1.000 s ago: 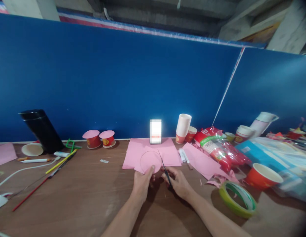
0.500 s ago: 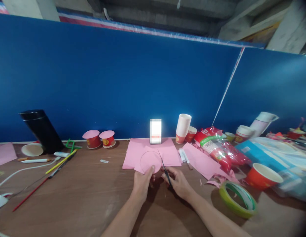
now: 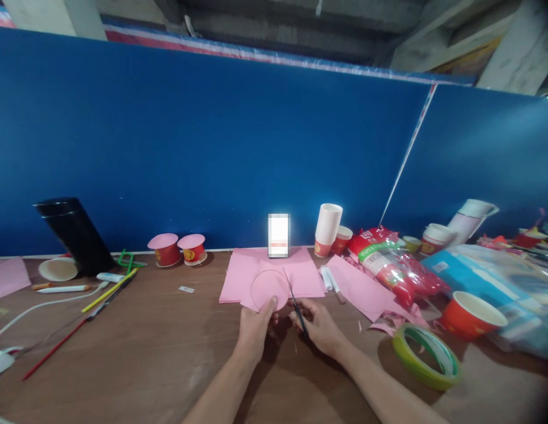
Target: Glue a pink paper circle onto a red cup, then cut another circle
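My left hand (image 3: 256, 325) is closed on a piece of pink paper (image 3: 269, 288) with a circle drawn on it, the thumb on top near the circle's lower edge. My right hand (image 3: 318, 325) is wrapped round a pair of dark-handled scissors (image 3: 299, 312), whose blades point up and away beside the right edge of the circle. Whether the blades touch the paper I cannot tell. Behind the held piece lies a stack of pink sheets (image 3: 232, 277), with a bright phone-like screen (image 3: 279, 232) standing at its back edge.
At the right are stacked paper cups (image 3: 329, 229), white markers (image 3: 326, 278), a red cup package (image 3: 379, 259), a roll of yellow-green tape (image 3: 404, 359) and an orange cup (image 3: 470, 321). Two red cups with pink tops (image 3: 168, 253), a black bottle (image 3: 79, 235) and brushes (image 3: 57, 348) are at the left.
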